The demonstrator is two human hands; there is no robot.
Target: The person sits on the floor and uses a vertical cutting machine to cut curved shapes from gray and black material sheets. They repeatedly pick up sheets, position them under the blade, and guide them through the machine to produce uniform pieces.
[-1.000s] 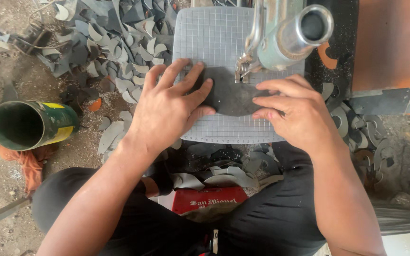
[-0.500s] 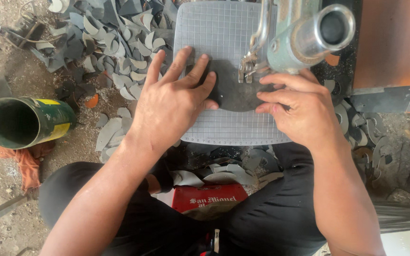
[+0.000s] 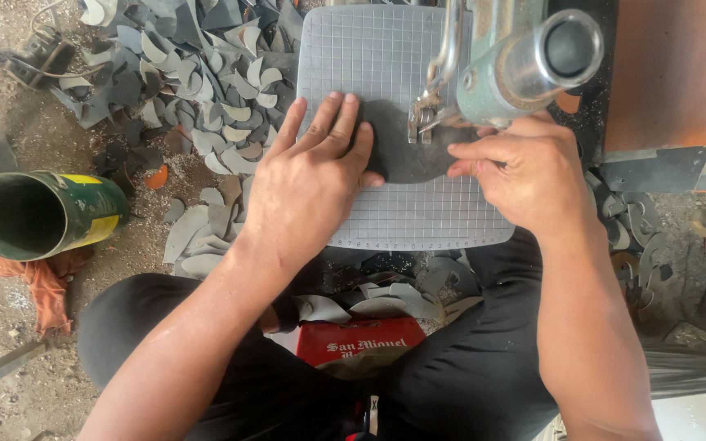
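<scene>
A dark grey leather-like piece (image 3: 406, 151) lies flat on a pale gridded mat (image 3: 386, 57) under the presser foot (image 3: 420, 122) of a grey-green sewing machine (image 3: 525, 57). My left hand (image 3: 312, 180) lies flat, fingers spread, pressing on the left part of the piece. My right hand (image 3: 525, 167) pinches the piece's right edge just beside the foot. The part of the piece under my hands is hidden.
A heap of grey curved offcuts (image 3: 198, 73) lies on the dirt floor to the left. A green and yellow tin can (image 3: 38, 214) lies on its side by an orange rag (image 3: 46, 282). A red crate (image 3: 361, 343) sits between my knees. A brown panel (image 3: 672, 73) stands right.
The view has shifted slightly. Both hands have slid the dark piece a little under the presser foot; my left fingers now lie closer together.
</scene>
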